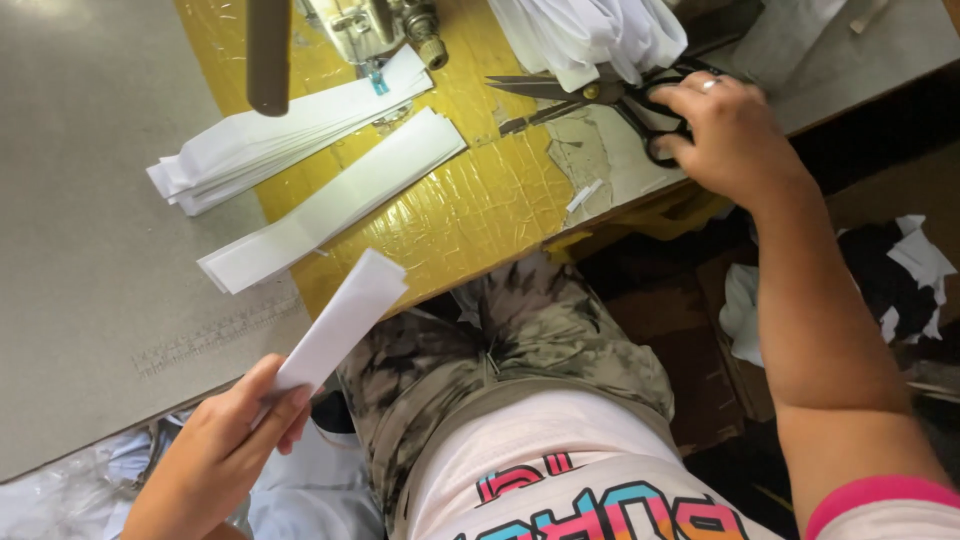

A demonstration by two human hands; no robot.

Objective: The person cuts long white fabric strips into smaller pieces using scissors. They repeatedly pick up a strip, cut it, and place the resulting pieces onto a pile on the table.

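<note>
Gripping one white strip [340, 322] in left hand [225, 445], right hand [725, 135] closed on one scissors [590, 95], two strip stacks [330, 205] on table [80, 200]

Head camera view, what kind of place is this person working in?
Probably a sewing workshop. A sewing machine stands on the yellow-covered table, stacks of white fabric strips lie beside it, and the right hand rests on large scissors.
</note>
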